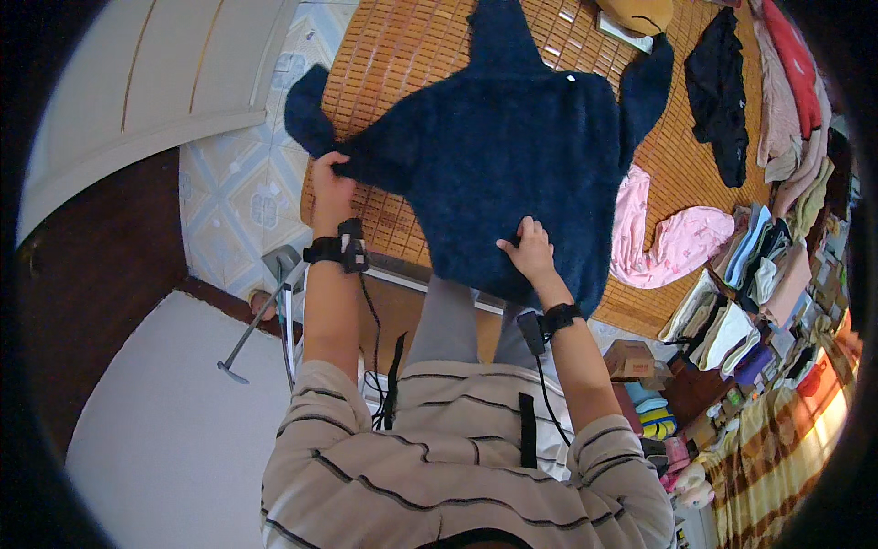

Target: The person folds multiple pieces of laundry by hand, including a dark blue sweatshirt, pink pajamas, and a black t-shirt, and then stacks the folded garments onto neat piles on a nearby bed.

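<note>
A dark blue fuzzy sweater (517, 165) lies spread over a brown bamboo mat, its near edge hanging toward my legs. One narrow part sticks out at the far end, and a sleeve lies out to the right. My left hand (333, 188) is closed on the left sleeve, whose end bends away past the mat's edge. On the lower part of the sweater rests my right hand (530, 252), flat, with thumb and fingers apart. A small white tag-like spot shows near the sweater's upper right.
Right of the sweater, a pink patterned garment (681, 242) and a black garment (718, 96) lie on the bamboo mat (389, 46). Folded clothes (732, 320) are stacked along its right edge. A cardboard box (631, 360) stands below. A metal stand (265, 325) is at left.
</note>
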Available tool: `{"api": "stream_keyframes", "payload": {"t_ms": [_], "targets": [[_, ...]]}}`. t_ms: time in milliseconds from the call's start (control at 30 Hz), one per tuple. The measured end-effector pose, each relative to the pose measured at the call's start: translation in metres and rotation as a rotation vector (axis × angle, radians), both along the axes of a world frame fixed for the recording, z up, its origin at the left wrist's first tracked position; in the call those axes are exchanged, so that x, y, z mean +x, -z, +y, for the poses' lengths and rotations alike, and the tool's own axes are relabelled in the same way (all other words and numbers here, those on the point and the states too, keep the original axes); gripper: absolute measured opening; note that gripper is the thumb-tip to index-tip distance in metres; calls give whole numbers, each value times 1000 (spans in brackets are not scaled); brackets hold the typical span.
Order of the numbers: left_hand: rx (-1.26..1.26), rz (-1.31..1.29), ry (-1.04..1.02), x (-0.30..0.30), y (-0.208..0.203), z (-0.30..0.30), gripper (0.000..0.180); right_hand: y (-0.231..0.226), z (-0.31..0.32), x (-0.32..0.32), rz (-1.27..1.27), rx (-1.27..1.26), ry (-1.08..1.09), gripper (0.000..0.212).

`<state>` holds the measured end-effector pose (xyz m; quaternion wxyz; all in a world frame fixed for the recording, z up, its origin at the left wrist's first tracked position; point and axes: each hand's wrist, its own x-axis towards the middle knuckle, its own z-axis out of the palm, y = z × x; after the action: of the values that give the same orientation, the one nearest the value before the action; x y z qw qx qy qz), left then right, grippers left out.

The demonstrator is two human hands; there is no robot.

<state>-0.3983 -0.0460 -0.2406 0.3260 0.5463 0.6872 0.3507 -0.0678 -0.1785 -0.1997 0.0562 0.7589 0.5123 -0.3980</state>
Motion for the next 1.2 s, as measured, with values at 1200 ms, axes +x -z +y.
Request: {"api": "stream_keyframes", "payload": {"t_ms": [1200], "targets": [[-76, -227, 355, 171, -198, -28, 32, -108, 94, -48, 933, 739, 192, 82]]}}
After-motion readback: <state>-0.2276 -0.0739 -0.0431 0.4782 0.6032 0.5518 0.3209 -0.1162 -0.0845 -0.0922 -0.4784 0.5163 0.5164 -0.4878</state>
